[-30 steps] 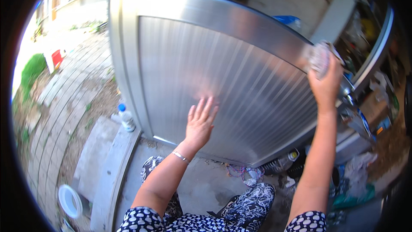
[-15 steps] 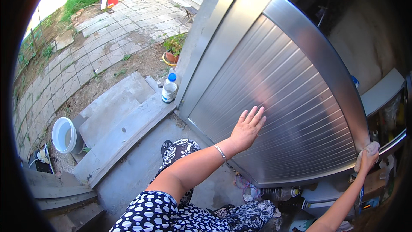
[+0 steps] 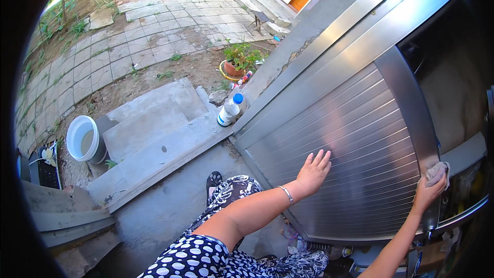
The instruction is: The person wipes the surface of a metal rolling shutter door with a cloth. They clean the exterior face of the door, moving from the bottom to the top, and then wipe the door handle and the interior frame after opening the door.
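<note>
A silver metal door [image 3: 355, 118] with a ribbed lower panel fills the right half of the view. Against or just in front of those ribs is my left hand [image 3: 312, 173], fingers stretched out and holding nothing; a bracelet circles the wrist. At the door's outer edge, my right hand [image 3: 430, 189] grips a crumpled greyish cloth [image 3: 437, 174] pressed to the smooth frame strip. Part of the cloth is hidden by my fingers.
A clear bottle with a blue cap [image 3: 230, 110] stands on the concrete step [image 3: 154, 159] by the door's hinge side. Left of the step is a white bucket [image 3: 82, 138]. A potted plant [image 3: 234, 68] sits beyond. Assorted clutter [image 3: 339, 252] lies under the door.
My right hand and the cloth have moved up the door's edge strip. The view has shifted, showing more of the yard; my left hand stays at the ribbed panel.
</note>
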